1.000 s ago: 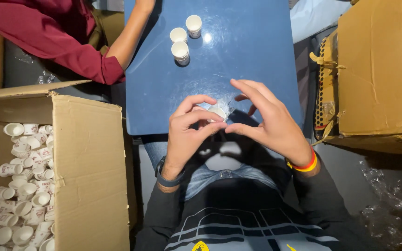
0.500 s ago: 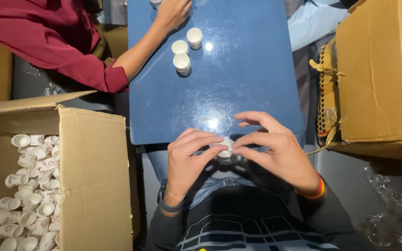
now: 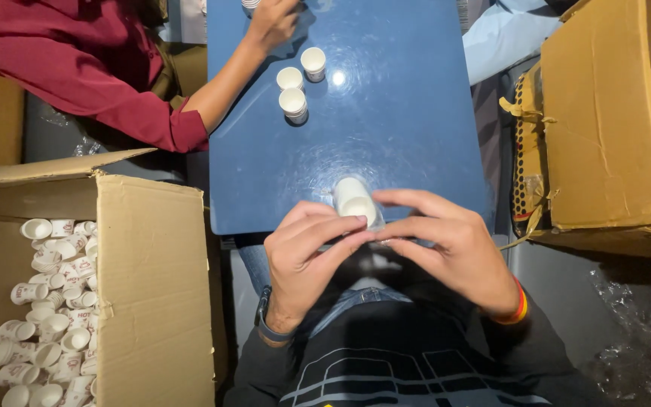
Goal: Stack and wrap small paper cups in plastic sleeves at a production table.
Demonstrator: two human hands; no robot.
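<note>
Small white paper cup [image 3: 356, 200] pinched between left hand [image 3: 307, 252] and right hand [image 3: 446, 245] fingertips, over near edge of glossy blue table [image 3: 408, 113]. Risk: thin wall crushes, or slips off edge. Farther along table: three white paper cups [image 3: 300, 78], clear of grip.

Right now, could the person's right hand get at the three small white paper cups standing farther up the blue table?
Probably yes: bare blue table lies between the right hand and the three small white paper cups. But both hands hold a white cup, so it is busy.
</note>
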